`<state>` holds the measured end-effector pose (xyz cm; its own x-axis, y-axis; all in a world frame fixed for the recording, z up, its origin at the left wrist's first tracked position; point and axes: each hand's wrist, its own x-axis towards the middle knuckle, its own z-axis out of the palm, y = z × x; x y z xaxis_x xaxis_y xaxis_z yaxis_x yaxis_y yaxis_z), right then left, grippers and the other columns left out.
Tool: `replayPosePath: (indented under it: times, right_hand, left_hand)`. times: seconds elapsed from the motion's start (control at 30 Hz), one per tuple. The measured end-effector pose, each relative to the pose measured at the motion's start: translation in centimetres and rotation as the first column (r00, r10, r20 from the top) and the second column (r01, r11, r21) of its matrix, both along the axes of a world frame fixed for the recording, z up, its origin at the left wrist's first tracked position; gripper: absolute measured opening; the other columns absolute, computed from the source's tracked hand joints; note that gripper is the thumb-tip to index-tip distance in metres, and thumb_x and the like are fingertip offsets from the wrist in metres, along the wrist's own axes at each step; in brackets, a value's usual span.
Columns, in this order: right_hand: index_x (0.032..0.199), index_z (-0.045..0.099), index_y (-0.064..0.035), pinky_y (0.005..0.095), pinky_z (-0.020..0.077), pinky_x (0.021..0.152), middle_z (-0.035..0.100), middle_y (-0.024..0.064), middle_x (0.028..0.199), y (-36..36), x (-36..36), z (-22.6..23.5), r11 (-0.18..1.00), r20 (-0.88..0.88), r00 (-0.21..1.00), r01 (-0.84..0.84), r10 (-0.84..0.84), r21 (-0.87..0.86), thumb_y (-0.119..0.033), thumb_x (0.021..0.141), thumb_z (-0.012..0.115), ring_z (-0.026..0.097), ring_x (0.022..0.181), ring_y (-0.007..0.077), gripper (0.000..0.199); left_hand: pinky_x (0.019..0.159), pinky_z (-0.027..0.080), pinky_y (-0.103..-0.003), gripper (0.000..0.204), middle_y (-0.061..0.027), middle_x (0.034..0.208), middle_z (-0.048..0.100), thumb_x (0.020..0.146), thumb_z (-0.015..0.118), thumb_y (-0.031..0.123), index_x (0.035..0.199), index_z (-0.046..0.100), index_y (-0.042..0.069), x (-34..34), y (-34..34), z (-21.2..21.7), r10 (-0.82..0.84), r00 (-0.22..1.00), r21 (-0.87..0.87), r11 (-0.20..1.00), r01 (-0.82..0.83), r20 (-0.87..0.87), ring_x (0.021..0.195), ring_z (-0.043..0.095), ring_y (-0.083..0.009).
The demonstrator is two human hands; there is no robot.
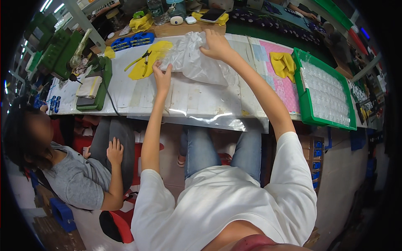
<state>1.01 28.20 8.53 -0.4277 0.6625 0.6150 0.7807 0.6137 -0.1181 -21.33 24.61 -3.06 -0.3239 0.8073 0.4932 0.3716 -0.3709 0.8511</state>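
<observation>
A crumpled clear plastic bag (pixel 193 62) lies spread over the worktable in front of me, its lower part hanging loosely toward me. My left hand (pixel 162 75) pinches the bag's left edge between thumb and fingers. At the bag's upper right, my right hand (pixel 215 45) grips its top edge, fingers bent over the plastic. Whether anything is inside the bag, I cannot tell. Just left of it, yellow-handled pliers (pixel 144 61) rest on a yellow cloth (pixel 157 52).
A green tray (pixel 307 109) of clear plastic pieces stands at right beside a yellow cloth (pixel 283 65). A green bench machine (pixel 98 85) is at left. Behind the bag, a wooden ledge (pixel 176 30) carries a phone (pixel 212 15) and bottle. A co-worker (pixel 79 171) sits at left.
</observation>
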Motion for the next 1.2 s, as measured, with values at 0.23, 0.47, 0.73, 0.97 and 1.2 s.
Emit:
replayPosePath:
  times: [0.23, 0.47, 0.73, 0.97, 1.2]
  right_hand:
    - [0.079, 0.059, 0.0022, 0.0374, 0.0463, 0.066, 0.057, 0.0169, 0.086, -2.9, -0.3, 1.0, 0.957, 0.227, 0.933, 0.289, -0.279, -0.011, -0.012, 0.064, 0.059, 0.055, 0.086, 0.0297, 0.020]
    - [0.080, 0.061, -0.0043, 0.0359, 0.0440, 0.062, 0.059, 0.0121, 0.083, -3.4, -1.1, 2.6, 0.855, -0.013, 1.000, 0.014, -0.008, 0.518, -0.006, 0.068, 0.055, 0.054, 0.081, 0.0273, 0.013]
    - [0.091, 0.059, -0.0064, 0.0350, 0.0447, 0.062, 0.059, 0.0124, 0.078, -6.5, -4.6, 7.3, 0.944, -0.245, 0.912, -0.317, 0.329, 0.090, -0.003, 0.076, 0.044, 0.056, 0.070, 0.0301, 0.021]
    - [0.080, 0.058, -0.0002, 0.0325, 0.0452, 0.062, 0.059, 0.0162, 0.072, -3.7, -4.9, 10.7, 0.874, -0.498, 0.731, -0.469, 0.466, 0.128, -0.006, 0.075, 0.044, 0.059, 0.068, 0.0268, 0.016]
    - [0.073, 0.050, 0.0020, 0.0272, 0.0382, 0.054, 0.048, 0.0093, 0.060, -1.8, -4.2, 15.2, 0.840, -0.587, 0.623, -0.503, 0.517, 0.206, -0.002, 0.075, 0.038, 0.047, 0.058, 0.0145, 0.014]
  left_hand:
    - [0.067, 0.043, -0.027, 0.063, -0.0146, 0.092, 0.053, 0.074, 0.066, 0.018, 0.119, 0.028, -0.005, -0.1, 0.2, 0.9, -0.048, 0.981, -0.046, 0.997, 0.058, 0.188, 0.075, 0.052, -0.0197]
    - [0.069, 0.044, -0.039, 0.046, -0.0216, 0.080, 0.060, 0.082, 0.050, 0.039, 0.079, 0.059, -0.006, -5.0, 2.6, 1.6, 0.088, 0.960, -0.252, 0.955, -0.157, -0.265, 0.076, 0.058, -0.0306]
    - [0.084, 0.036, -0.041, 0.045, -0.0207, 0.102, 0.051, 0.084, 0.046, 0.040, 0.102, 0.051, -0.002, -9.6, 5.2, -0.8, 0.284, 0.704, 0.132, 0.956, -0.263, -0.651, 0.097, 0.046, -0.0358]
    - [0.090, 0.032, -0.036, 0.032, -0.0177, 0.106, 0.051, 0.092, 0.033, 0.019, 0.111, 0.050, -0.001, -5.5, 5.4, -0.9, 0.171, 0.833, 0.519, 0.840, 0.155, -0.526, 0.101, 0.044, -0.0319]
    - [0.091, 0.032, -0.035, 0.039, -0.0180, 0.104, 0.053, 0.092, 0.029, 0.023, 0.103, 0.056, -0.002, -3.2, 5.6, 0.5, -0.075, 0.958, 0.011, 0.997, 0.081, -0.278, 0.102, 0.044, -0.0301]
